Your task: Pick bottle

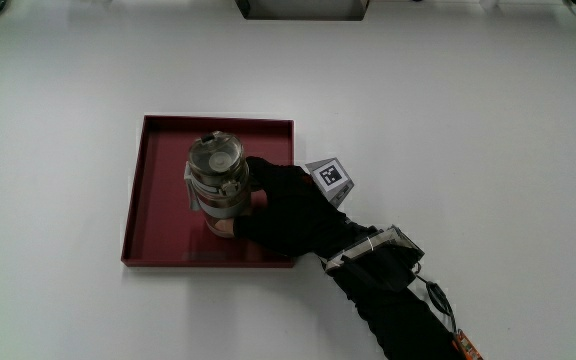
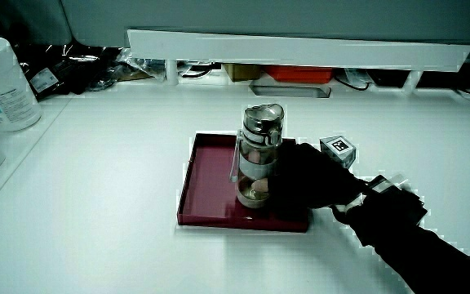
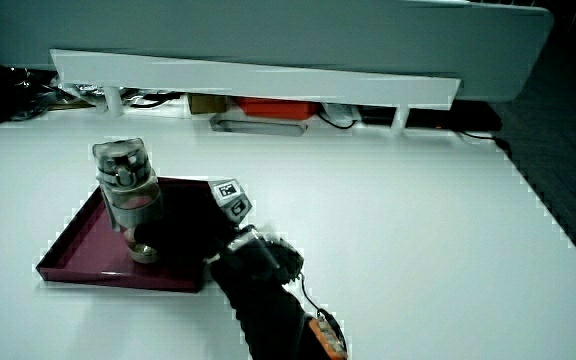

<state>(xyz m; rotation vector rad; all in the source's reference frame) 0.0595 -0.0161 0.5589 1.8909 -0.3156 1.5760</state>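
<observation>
At centre frame, the black-gloved hand point(image 1: 286, 210) wraps its fingers around the clear, grey-lidded bottle point(image 1: 216, 178) standing upright in the shallow dark-red square tray point(image 1: 158, 190) on the white counter point(image 1: 468, 120), the grasp apparently made, the lift not yet done.

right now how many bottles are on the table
1. The bottle stands upright in the red tray, with the hand wrapped around it. No other bottle shows on the table.
</observation>
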